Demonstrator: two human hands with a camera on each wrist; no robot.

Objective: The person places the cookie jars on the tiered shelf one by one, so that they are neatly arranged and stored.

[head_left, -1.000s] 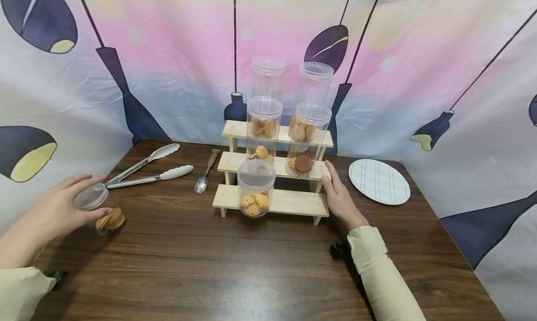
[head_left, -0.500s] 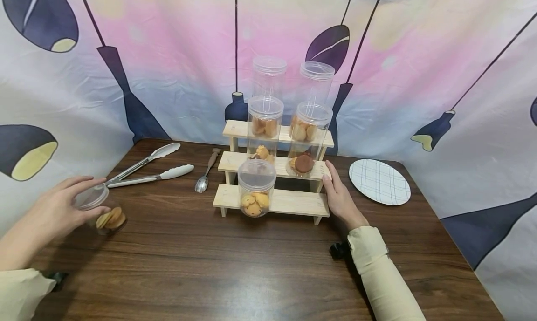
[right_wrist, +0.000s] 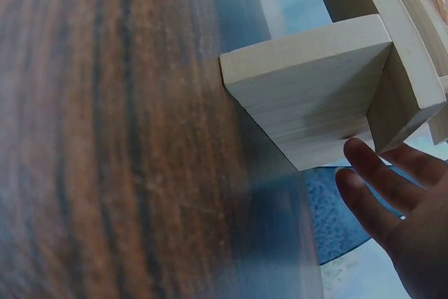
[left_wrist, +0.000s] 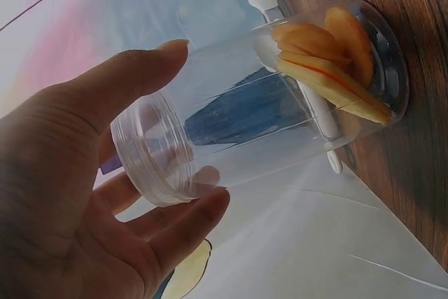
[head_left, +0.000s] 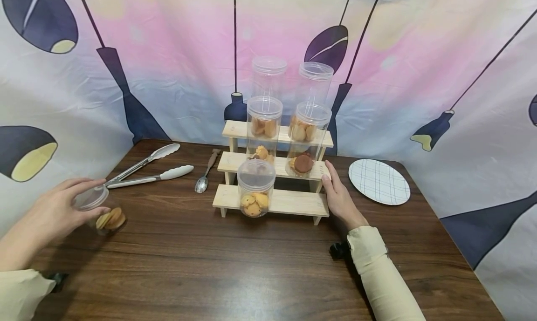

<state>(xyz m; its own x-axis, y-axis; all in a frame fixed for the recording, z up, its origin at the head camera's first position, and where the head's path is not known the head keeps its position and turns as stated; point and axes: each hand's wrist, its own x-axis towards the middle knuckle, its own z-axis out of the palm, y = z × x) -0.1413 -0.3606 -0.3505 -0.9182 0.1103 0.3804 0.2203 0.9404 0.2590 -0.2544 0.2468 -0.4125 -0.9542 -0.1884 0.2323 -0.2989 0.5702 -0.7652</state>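
Observation:
At the table's left side my left hand [head_left: 63, 214] holds a clear jar [left_wrist: 238, 145] by its lidded top, thumb on one side and fingers on the other. Several flat biscuits [left_wrist: 325, 57] lie at the jar's base, close to the tabletop. On the right, my right hand [head_left: 341, 197] touches the right end of a three-step wooden rack [head_left: 299, 202], thumb and index finger at the middle step. Its other fingers [right_wrist: 371, 194] extend beside the rack's wooden end, in the right wrist view. A short jar of biscuits [head_left: 256, 190] stands on the lowest step.
Four taller jars stand on the upper steps, among them the middle-right jar [head_left: 308, 141] with biscuits inside. Spread tongs [head_left: 142, 176] and a spoon [head_left: 203, 183] lie left of the rack. A checked plate [head_left: 379, 181] lies right of it, before a patterned cloth [head_left: 189, 55].

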